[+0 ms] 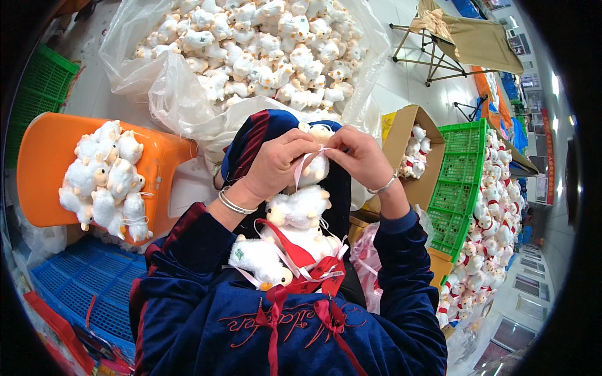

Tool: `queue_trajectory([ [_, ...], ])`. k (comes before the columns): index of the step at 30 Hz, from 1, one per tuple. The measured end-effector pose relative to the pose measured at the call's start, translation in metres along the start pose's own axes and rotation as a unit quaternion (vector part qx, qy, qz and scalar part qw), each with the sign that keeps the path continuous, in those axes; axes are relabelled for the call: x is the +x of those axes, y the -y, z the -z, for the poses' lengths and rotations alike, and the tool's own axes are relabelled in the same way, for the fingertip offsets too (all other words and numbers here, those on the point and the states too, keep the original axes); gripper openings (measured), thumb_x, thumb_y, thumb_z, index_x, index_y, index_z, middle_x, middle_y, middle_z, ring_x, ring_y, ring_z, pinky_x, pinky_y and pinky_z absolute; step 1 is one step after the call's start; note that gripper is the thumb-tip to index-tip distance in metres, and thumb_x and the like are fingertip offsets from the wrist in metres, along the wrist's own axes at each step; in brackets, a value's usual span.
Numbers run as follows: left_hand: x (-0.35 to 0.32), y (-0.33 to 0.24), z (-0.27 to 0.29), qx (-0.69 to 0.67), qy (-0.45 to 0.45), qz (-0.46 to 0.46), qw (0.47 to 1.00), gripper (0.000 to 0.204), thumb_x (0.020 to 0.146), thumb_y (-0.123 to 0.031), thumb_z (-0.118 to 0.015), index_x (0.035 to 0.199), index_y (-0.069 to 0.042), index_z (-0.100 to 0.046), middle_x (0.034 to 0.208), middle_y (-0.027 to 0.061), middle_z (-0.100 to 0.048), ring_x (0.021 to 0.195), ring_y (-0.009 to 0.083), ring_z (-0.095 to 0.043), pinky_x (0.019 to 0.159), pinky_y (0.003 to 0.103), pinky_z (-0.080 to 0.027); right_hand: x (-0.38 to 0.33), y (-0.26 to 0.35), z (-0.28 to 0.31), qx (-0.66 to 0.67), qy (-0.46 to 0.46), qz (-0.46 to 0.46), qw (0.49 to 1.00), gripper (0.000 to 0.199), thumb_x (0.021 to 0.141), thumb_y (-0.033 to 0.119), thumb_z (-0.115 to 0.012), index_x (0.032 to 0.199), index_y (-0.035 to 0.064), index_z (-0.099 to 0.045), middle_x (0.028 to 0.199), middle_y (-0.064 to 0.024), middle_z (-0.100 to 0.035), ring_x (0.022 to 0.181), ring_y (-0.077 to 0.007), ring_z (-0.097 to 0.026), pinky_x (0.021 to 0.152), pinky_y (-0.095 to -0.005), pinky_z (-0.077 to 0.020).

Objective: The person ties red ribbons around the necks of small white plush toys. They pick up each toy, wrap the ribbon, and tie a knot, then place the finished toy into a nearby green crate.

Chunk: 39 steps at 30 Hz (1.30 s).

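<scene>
Red script (pixel 301 324) on blue velvet top (pixel 244 357); pale characters (pixel 550 164) on red banner (pixel 549 141).

Bright, even indoor light; ceiling lamps (pixel 555 85) glare at right; fisheye edges curved, corners black.

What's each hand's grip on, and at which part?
A pale pink ribbon: left hand and right hand both pinch it close together, at the neck of a white plush animal. The exact pinch points are partly hidden.

A white plush toy (pixel 315 170) sits over the lap (pixel 341 188), a pale pink ribbon (pixel 299 170) at its neck.
</scene>
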<state>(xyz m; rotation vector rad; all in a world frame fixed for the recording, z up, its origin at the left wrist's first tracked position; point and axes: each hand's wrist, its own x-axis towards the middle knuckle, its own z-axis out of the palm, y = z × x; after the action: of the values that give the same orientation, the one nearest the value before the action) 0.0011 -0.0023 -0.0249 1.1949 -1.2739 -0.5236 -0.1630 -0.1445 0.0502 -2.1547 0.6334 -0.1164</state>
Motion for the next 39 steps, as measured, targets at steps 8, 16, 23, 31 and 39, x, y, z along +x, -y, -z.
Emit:
queue_trajectory([
  [8,0.0,-0.003,0.01,0.094,0.004,-0.022,0.995,0.018,0.087,0.0,-0.076,0.104,-0.002,-0.073,0.101,0.0113,-0.069,0.086,0.0251,-0.07,0.073,0.031,-0.057,-0.006,-0.035,0.002,0.086,-0.099,-0.027,0.991,0.016,0.096,0.011,-0.062,0.088,-0.0021,-0.064,0.086,-0.0082,-0.061,0.081,-0.017,-0.057,0.073,-0.0317,-0.048],
  [16,0.0,-0.008,0.017,0.115,0.028,0.013,0.993,0.017,0.087,-0.004,-0.075,0.104,-0.003,-0.074,0.097,0.01,-0.069,0.082,0.0256,-0.07,0.071,0.032,-0.056,-0.011,-0.025,-0.011,0.261,-0.198,-0.015,0.945,0.023,0.097,0.009,-0.065,0.076,-0.0001,-0.064,0.085,-0.0048,-0.068,0.073,-0.0104,-0.059,0.067,-0.0254,-0.0482],
  [23,0.002,-0.01,0.014,0.026,0.019,0.065,0.997,0.018,0.09,-0.006,-0.073,0.108,-0.003,-0.074,0.092,0.0081,-0.068,0.079,0.0202,-0.067,0.07,0.028,-0.054,-0.004,0.004,-0.031,0.226,-0.104,-0.035,0.968,0.014,0.093,0.008,-0.069,0.088,0.0027,-0.057,0.083,-0.0013,-0.06,0.076,-0.0078,-0.057,0.068,-0.0248,-0.0496],
  [31,0.003,-0.018,0.017,-0.158,0.074,0.146,0.974,0.016,0.095,-0.002,-0.067,0.109,-0.002,-0.076,0.092,0.0028,-0.066,0.083,0.0098,-0.061,0.071,0.023,-0.047,-0.004,0.001,-0.05,0.049,-0.149,0.019,0.987,0.017,0.085,0.005,-0.075,0.1,0.0001,-0.068,0.089,-0.0115,-0.068,0.078,-0.0209,-0.069,0.072,-0.0301,-0.0554],
  [39,0.015,-0.022,0.026,-0.195,0.111,0.315,0.922,0.024,0.1,-0.019,-0.065,0.101,0.002,-0.076,0.085,-0.0002,-0.068,0.073,0.0056,-0.059,0.066,0.021,-0.048,-0.01,0.005,-0.063,0.005,-0.232,0.052,0.971,0.014,0.085,0.003,-0.072,0.098,-0.0009,-0.068,0.085,-0.0129,-0.066,0.076,-0.0244,-0.068,0.069,-0.0327,-0.0547],
])
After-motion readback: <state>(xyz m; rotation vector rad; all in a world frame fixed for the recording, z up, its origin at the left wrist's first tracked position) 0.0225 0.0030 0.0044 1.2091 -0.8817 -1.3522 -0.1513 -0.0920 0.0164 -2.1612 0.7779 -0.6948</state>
